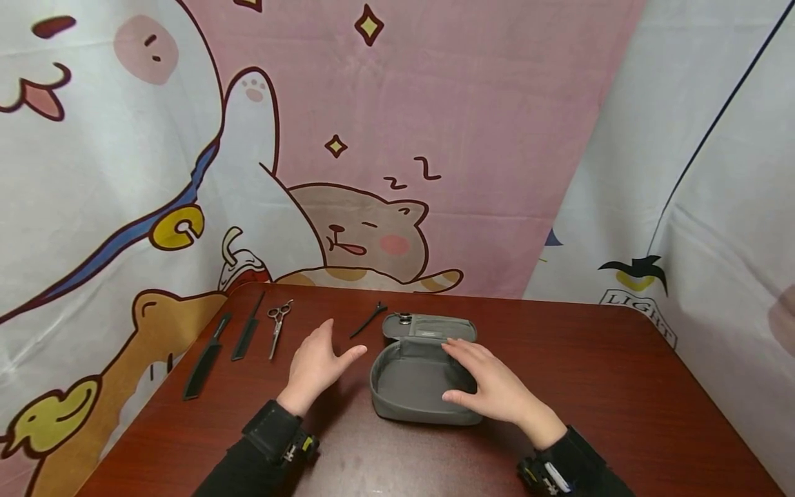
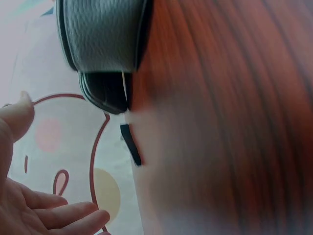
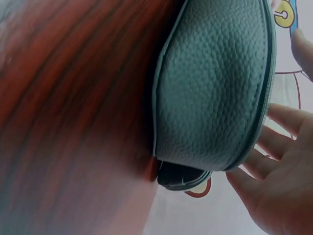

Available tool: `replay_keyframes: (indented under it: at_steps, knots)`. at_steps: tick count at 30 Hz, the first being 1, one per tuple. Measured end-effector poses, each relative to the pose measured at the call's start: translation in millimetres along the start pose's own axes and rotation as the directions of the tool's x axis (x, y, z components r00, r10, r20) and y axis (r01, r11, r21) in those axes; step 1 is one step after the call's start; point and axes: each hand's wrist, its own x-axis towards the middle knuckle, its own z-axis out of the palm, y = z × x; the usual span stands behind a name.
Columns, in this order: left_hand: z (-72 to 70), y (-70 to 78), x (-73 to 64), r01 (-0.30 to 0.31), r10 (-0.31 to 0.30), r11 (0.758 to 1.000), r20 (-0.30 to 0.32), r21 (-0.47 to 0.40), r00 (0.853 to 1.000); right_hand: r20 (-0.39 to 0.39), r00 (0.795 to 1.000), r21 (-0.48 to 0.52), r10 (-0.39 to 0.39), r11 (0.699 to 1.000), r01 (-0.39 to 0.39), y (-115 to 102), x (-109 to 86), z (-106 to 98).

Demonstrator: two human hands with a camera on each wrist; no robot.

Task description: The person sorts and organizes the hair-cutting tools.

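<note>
A grey pebbled-leather case (image 1: 428, 412) stands on the table with its lid (image 1: 444, 325) folded back; its inside looks bare. My right hand (image 1: 491, 383) is at the case's right side, fingers extended over the rim; in the right wrist view the fingers (image 3: 274, 142) lie close by the case wall (image 3: 210, 93), and contact is hard to tell. To the left of the case my left hand (image 1: 315, 366) hovers with fingers spread and nothing held. Beyond it lies a slim black hair clip (image 1: 369, 320). Silver scissors (image 1: 279, 325) lie farther left.
Two dark combs lie at the table's left side: a narrower comb (image 1: 246, 338) beside the scissors and a wider comb (image 1: 205, 366) near the left edge. The brown wooden table (image 1: 590, 386) reaches back to a hanging cartoon-printed cloth (image 1: 484, 138).
</note>
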Motion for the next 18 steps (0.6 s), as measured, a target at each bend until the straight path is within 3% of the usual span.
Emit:
replay_keyframes:
  at_steps: [8, 18]
  knots:
    - [-10.7, -15.2, 10.1, 0.021, -0.02, 0.999, -0.043, 0.028, 0.999, 0.069, 0.996, -0.017, -0.057, 0.998, 0.059, -9.7, -0.6, 5.5]
    - [-23.1, -32.9, 26.5, 0.089, -0.081, 0.99, -0.083, 0.107, 0.993, 0.09, 0.989, -0.078, -0.119, 0.989, 0.126, -18.3, -2.3, 11.0]
